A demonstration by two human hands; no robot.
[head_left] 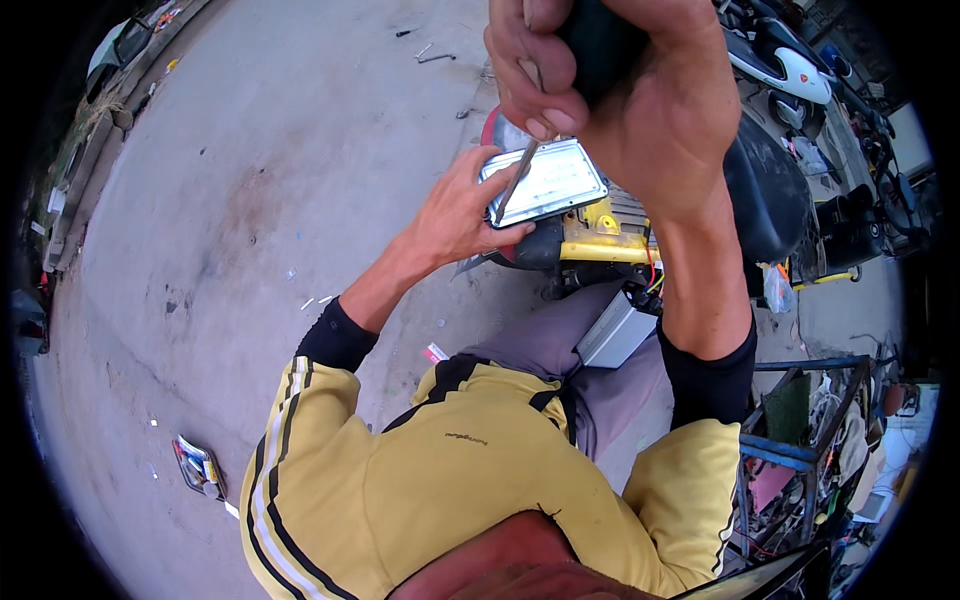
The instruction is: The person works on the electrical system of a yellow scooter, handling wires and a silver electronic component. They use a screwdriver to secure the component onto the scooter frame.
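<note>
My left hand (452,208) grips the near left end of a flat rectangular case (558,182) with a shiny silver face and a dark rim. Raised high and close to the camera, my right hand (665,115) is wrapped round the dark handle of a screwdriver (517,180). Its metal shaft slants down to the left, and the tip meets the case near its left corner, by my left thumb. Whether a screw sits under the tip is too small to tell. Just below, a silver box with wires (617,332) rests by my thigh.
Behind the case stands a vehicle with a yellow frame (612,247) and a black seat (768,190). Scooters (800,75) are parked at the far right. A metal rack of scraps (785,450) stands at right. Loose tools (436,57) and a small tray (200,468) lie on the concrete.
</note>
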